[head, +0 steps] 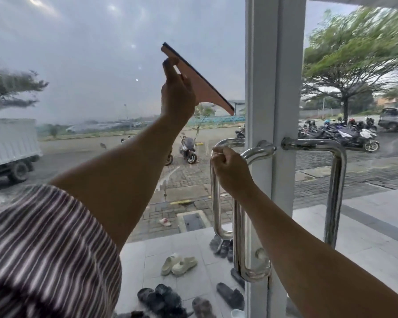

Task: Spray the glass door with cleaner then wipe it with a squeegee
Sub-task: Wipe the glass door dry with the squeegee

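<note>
Flat terracotta-orange squeegee with black rubber blade (201, 84), clasped in left grip (177, 97); long axis slanting upper-left to lower-right, blade edge facing up-right of grip.

Orange-brown squeegee (202, 86), striped sleeve (44, 244), chrome handle (239, 226)

Outside: parked scooter (188, 149), white truck (10, 145) at left, row of motorbikes (340, 134) under a tree (354, 65), scattered sandals (178, 265) on tiles.
</note>
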